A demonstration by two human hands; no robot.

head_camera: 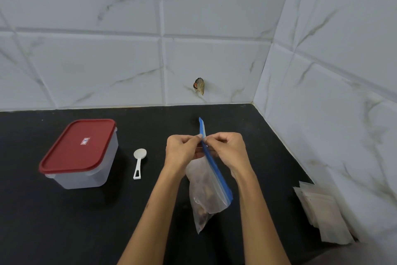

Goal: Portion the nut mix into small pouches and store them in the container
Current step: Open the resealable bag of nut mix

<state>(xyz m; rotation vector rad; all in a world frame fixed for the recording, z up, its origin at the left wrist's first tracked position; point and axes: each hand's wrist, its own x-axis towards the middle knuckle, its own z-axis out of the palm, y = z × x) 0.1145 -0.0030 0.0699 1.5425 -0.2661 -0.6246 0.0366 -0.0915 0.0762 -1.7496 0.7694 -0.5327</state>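
Note:
A clear zip bag of nut mix (206, 191) with a blue seal strip hangs above the black counter, held up at its top edge. My left hand (182, 151) and my right hand (228, 149) both pinch the blue strip from either side, thumbs and fingertips meeting at the seal. Brown nuts show through the lower part of the bag. A clear container (86, 168) with a red lid on it stands at the left. A white measuring spoon (139, 162) lies between the container and my hands. A stack of small whitish pouches (322, 211) lies at the right against the wall.
The black counter (64, 221) ends at white marble-tiled walls behind and to the right, forming a corner. A small dark fixture (199, 86) sticks out of the back wall just above the counter.

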